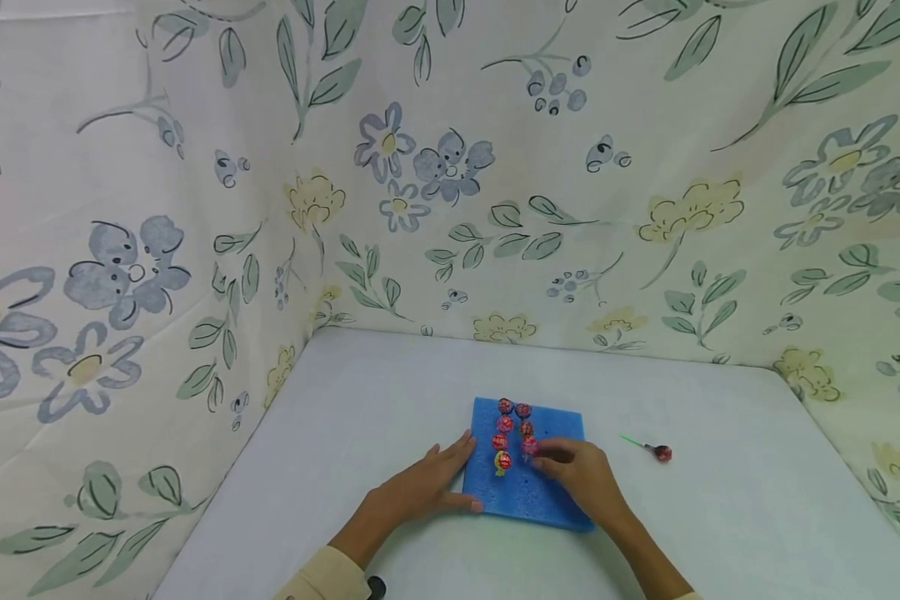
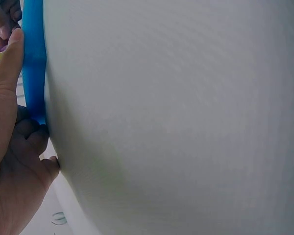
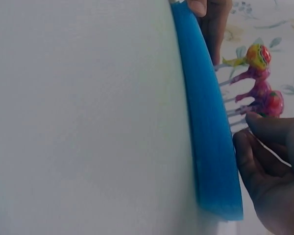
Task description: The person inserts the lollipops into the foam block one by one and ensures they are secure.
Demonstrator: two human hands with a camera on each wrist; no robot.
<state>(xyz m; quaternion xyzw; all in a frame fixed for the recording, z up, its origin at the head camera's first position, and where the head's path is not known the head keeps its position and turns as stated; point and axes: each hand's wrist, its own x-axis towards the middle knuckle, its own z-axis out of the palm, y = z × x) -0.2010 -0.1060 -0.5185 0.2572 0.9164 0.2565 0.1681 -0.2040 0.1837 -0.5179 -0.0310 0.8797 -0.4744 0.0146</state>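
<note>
Blue foam block [image 1: 528, 492] lies flat on the white counter [image 1: 720, 517], near the front middle, with several wrapped lollipops standing upright in it on their sticks, in two short rows toward the far end. Left hand [image 1: 427, 483] rests at the block's left edge, fingers [image 1: 453, 454] straight and flat along the side, thumb against the near left corner; it presses on the foam and grips nothing. The left wrist view shows the same: palm and thumb laid against the blue edge [image 2: 34, 73], the lower fingers curled loosely at the corner. Right hand [image 1: 581, 471] is on top of the block's right half, fingers narrow, pinching the head of one red lollipop [image 1: 529, 445] that stands in the right row, nearest of that row. In the right wrist view the fingertips [image 3: 264, 127] meet on that red head [image 3: 274, 103], its stick going into the foam [image 3: 210, 137]; other lollipops stand just beyond it, one with a yellow-green wrapper [image 3: 257, 55]. One loose lollipop [image 1: 656, 451] with a green stick lies on its side on the counter to the right of the block, apart from it and from both hands. Flowered cloth [image 1: 450, 167] hangs behind and at both sides of the counter. A pale sleeve [image 1: 322, 579] covers the left forearm.
</note>
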